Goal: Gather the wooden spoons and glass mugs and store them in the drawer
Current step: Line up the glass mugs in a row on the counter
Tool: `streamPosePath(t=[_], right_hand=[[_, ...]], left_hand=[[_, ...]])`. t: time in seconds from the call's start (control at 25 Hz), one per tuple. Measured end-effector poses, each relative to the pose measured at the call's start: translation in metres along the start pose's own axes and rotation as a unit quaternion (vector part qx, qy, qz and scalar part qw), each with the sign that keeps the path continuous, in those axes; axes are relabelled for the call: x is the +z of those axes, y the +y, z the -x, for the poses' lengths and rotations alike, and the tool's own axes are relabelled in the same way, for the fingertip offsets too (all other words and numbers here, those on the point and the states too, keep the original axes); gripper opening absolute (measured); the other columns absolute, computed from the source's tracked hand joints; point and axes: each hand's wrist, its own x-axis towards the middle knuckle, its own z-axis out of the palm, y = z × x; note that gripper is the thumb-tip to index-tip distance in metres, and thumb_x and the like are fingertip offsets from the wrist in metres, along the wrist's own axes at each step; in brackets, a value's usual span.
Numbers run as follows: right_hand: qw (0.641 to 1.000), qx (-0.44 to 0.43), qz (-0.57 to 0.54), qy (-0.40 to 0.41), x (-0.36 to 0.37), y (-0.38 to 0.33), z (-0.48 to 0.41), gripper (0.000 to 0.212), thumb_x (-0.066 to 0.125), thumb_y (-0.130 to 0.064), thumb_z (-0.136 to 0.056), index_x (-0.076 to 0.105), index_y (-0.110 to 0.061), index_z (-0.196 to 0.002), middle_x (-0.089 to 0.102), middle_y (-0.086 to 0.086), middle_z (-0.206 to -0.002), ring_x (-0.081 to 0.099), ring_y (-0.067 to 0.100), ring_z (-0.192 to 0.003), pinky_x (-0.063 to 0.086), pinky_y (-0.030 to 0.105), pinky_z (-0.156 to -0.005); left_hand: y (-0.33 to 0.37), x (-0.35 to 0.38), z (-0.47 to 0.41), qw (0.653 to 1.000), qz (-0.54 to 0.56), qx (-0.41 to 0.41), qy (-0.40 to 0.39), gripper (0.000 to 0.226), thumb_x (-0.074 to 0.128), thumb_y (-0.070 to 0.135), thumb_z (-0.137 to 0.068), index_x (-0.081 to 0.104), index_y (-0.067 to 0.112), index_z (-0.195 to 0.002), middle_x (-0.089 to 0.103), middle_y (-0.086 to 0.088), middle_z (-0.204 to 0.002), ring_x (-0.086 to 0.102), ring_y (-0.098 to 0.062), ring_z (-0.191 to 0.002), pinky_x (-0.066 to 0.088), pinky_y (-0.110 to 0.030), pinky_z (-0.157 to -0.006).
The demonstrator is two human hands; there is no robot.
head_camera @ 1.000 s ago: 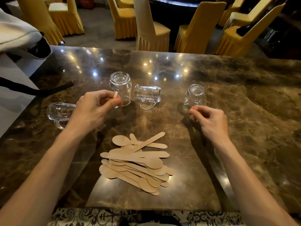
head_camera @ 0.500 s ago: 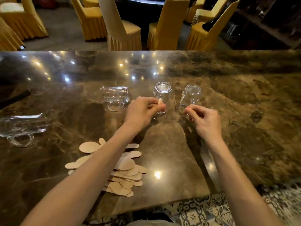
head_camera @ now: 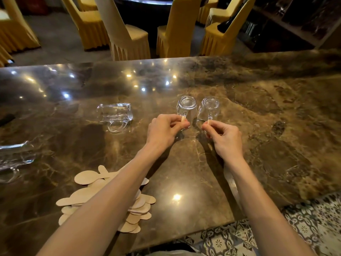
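A polished brown marble surface (head_camera: 184,172) fills the view, with yellow-covered chairs (head_camera: 129,37) standing on the floor beyond its far edge and patterned tiles (head_camera: 313,218) showing past its near right corner. The fingers (head_camera: 181,123) of the left hand (head_camera: 164,130) are pinched on the handle of an upside-down glass mug (head_camera: 186,107), and the fingers (head_camera: 207,124) of the right hand (head_camera: 225,138) are pinched on the handle of a second upside-down mug (head_camera: 209,108). The two mugs are just beside each other near the middle of the surface, the right one tilted a little; whether their rims rest on the marble cannot be told. To the left, a third mug (head_camera: 115,114) lies on its side with its handle toward the camera, and a fourth mug (head_camera: 15,156) lies on its side at the far left edge of the view. Nearer the camera, a loose heap of flat wooden spoons (head_camera: 86,178) lies on the surface, partly hidden under the left forearm. No drawer is in view.
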Motion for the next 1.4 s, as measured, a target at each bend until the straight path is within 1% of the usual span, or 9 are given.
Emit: streamPosePath(t=[0.2, 0.52, 0.68, 0.8, 0.88, 0.96, 1.08, 1.2, 1.4], right_hand=[[1.000, 0.005, -0.005, -0.008, 0.000, -0.001, 0.000, 0.013, 0.067, -0.029, -0.083, 0.074, -0.020, -0.077, 0.067, -0.011, -0.063, 0.056, -0.002, -0.059, 0.045, 0.023, -0.064], [1.000, 0.007, -0.007, -0.019, -0.002, -0.001, 0.002, 0.015, 0.066, -0.027, -0.085, 0.074, -0.016, -0.078, 0.072, 0.005, -0.072, 0.057, 0.003, -0.062, 0.048, 0.026, -0.064], [1.000, 0.006, -0.010, -0.024, -0.003, -0.003, 0.002, 0.008, 0.067, -0.028, -0.083, 0.074, -0.023, -0.083, 0.071, -0.008, -0.074, 0.062, -0.001, -0.066, 0.052, 0.024, -0.069], [0.999, 0.022, -0.017, -0.031, -0.004, -0.003, 0.001, 0.022, 0.071, -0.032, -0.079, 0.073, -0.019, -0.097, 0.071, -0.009, -0.084, 0.066, -0.003, -0.075, 0.055, 0.016, -0.070], [0.999, 0.042, -0.026, -0.015, -0.007, -0.006, 0.003, 0.029, 0.073, -0.036, -0.076, 0.071, -0.019, -0.099, 0.072, -0.007, -0.087, 0.068, 0.003, -0.076, 0.057, 0.023, -0.071], [0.998, 0.001, 0.025, 0.053, -0.015, -0.014, 0.007, 0.030, 0.071, -0.042, -0.076, 0.068, -0.022, -0.098, 0.067, -0.010, -0.085, 0.063, -0.001, -0.073, 0.056, 0.021, -0.070], [0.978, -0.166, 0.057, 0.113, -0.016, -0.045, 0.015, 0.019, 0.067, -0.039, -0.082, 0.066, -0.023, -0.093, 0.064, -0.009, -0.083, 0.056, 0.000, -0.067, 0.045, 0.008, -0.062], [0.953, -0.295, 0.071, 0.008, 0.016, -0.080, 0.020, 0.014, 0.068, -0.032, -0.083, 0.067, -0.020, -0.092, 0.062, -0.011, -0.084, 0.055, 0.001, -0.071, 0.045, 0.009, -0.062], [0.901, -0.331, 0.190, -0.208, 0.105, -0.105, 0.027, 0.022, 0.063, -0.035, -0.085, 0.067, -0.024, -0.104, 0.067, -0.008, -0.100, 0.062, 0.010, -0.083, 0.049, 0.027, -0.070]], left_hand=[[-0.002, 0.003, -0.001, 1.000, -0.003, 0.003, -0.006, 0.015, 0.070, 0.040, -0.079, 0.074, 0.033, -0.092, 0.075, 0.011, -0.085, 0.066, -0.002, -0.087, 0.048, -0.029, -0.078], [-0.004, 0.002, -0.002, 0.999, 0.013, 0.020, -0.022, 0.015, 0.071, 0.036, -0.080, 0.074, 0.030, -0.093, 0.073, 0.011, -0.084, 0.066, 0.000, -0.085, 0.051, -0.029, -0.082], [-0.005, 0.000, -0.004, 0.999, 0.009, 0.030, -0.037, 0.014, 0.070, 0.036, -0.080, 0.073, 0.029, -0.092, 0.072, 0.013, -0.081, 0.065, 0.003, -0.080, 0.053, -0.030, -0.083], [-0.006, -0.004, -0.005, 0.998, -0.025, 0.040, -0.037, 0.020, 0.069, 0.042, -0.079, 0.072, 0.030, -0.095, 0.070, 0.015, -0.081, 0.065, 0.000, -0.080, 0.054, -0.032, -0.082], [-0.005, -0.009, -0.003, 0.995, -0.069, 0.043, -0.050, 0.029, 0.065, 0.051, -0.078, 0.070, 0.031, -0.100, 0.070, 0.014, -0.085, 0.065, -0.003, -0.081, 0.055, -0.035, -0.080], [-0.001, -0.016, 0.000, 0.991, -0.107, 0.041, -0.068, 0.038, 0.059, 0.060, -0.078, 0.069, 0.032, -0.101, 0.072, 0.011, -0.089, 0.066, -0.007, -0.084, 0.056, -0.037, -0.078], [0.006, -0.036, 0.010, 0.989, -0.123, 0.050, -0.060, 0.042, 0.055, 0.061, -0.080, 0.067, 0.030, -0.106, 0.072, 0.009, -0.097, 0.066, -0.009, -0.088, 0.056, -0.038, -0.079], [0.003, -0.076, 0.039, 0.993, -0.093, 0.067, 0.000, 0.029, 0.056, 0.049, -0.086, 0.065, 0.032, -0.107, 0.068, 0.015, -0.093, 0.062, 0.002, -0.085, 0.056, -0.029, -0.079], [-0.045, -0.173, 0.126, 0.977, -0.145, 0.013, 0.158, 0.020, 0.057, 0.044, -0.084, 0.063, 0.040, -0.103, 0.060, 0.029, -0.085, 0.057, 0.015, -0.084, 0.044, -0.004, -0.066]])
